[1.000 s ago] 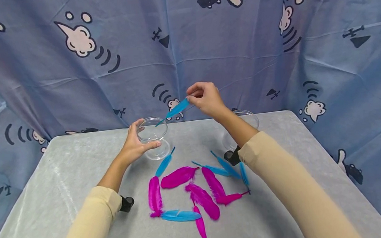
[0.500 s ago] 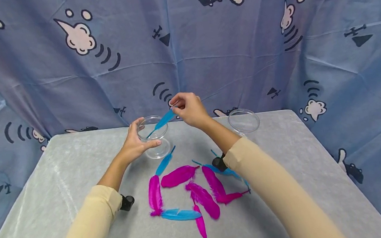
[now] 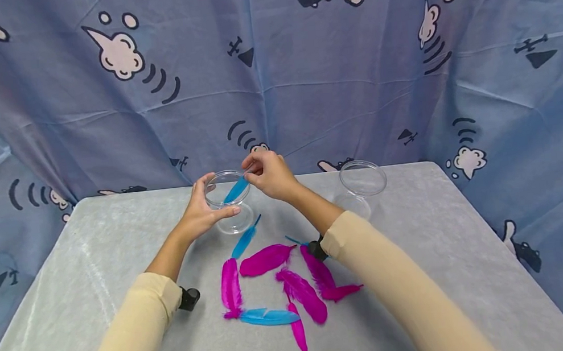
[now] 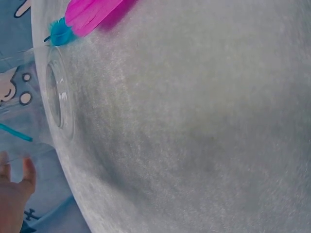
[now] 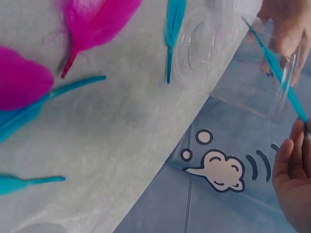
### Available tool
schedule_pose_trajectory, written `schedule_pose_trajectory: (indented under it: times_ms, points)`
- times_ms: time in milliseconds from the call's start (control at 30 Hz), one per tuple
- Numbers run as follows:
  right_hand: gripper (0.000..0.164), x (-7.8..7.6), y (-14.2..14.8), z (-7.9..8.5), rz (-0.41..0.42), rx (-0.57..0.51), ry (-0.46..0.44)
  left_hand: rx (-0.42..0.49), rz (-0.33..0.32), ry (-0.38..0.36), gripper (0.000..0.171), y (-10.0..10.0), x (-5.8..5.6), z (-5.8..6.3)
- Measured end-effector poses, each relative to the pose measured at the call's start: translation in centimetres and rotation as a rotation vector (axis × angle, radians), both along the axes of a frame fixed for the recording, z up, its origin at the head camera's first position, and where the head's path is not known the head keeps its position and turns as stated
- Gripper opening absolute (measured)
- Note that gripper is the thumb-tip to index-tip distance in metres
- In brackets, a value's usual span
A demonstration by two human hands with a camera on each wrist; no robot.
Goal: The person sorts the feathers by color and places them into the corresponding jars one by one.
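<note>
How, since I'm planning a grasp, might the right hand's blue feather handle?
The blue feather probably has a fairly stiff shaft: pinched at one end by the right hand, it looks nearly straight. Its slender, thin form suggests it is very light and may drift if released.

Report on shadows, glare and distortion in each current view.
Head view: soft, even light, with gentle shadows on the table beside both sleeves; left wrist view: the table's edge appears bowed, small glints mark the base of the held cup; right wrist view: hazy shade dulls part of the tabletop, without strong glare.
</note>
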State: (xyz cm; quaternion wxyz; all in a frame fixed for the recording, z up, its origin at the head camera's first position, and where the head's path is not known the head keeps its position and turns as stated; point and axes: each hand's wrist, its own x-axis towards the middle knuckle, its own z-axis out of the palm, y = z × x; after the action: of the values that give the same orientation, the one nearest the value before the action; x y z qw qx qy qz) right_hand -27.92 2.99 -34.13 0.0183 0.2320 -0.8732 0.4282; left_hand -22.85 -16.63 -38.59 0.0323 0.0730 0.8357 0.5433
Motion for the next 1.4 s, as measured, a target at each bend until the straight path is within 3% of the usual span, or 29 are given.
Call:
schedule_pose_trajectory:
  times_ms: [67, 333, 600, 933, 1133, 1400]
  points:
    - [0.017, 0.1, -0.2, -0.1, 0.011, 0.002, -0.012, 0.003, -0.006, -0.009, 0.095, 0.3, 0.6, 1.1]
    - [0.023, 0.3, -0.4, -0.1, 0.083, 0.022, -0.021, 0.009, 0.005, 0.007, 0.101, -0.7, -1.7, -2.4]
    - [0.032, 0.7, 1.1, 1.0, 0.137, 0.004, -0.025, -0.003, 0.017, 0.029, 0.103, -1.0, -1.8, -3.0]
    - [0.038, 1.8, 7.3, 1.8, 0.193, 0.048, -0.064, -0.009, 0.021, 0.032, 0.104, -0.8, -1.9, -2.9]
    - [0.039, 3.4, 11.5, 1.3, 0.236, 0.073, -0.091, -0.008, 0.016, 0.032, 0.105, -0.7, -1.8, -2.9]
    - [0.040, 5.5, 15.3, -0.1, 0.268, 0.200, -0.130, 0.003, 0.014, 0.046, 0.104, -0.8, -2.0, -3.1]
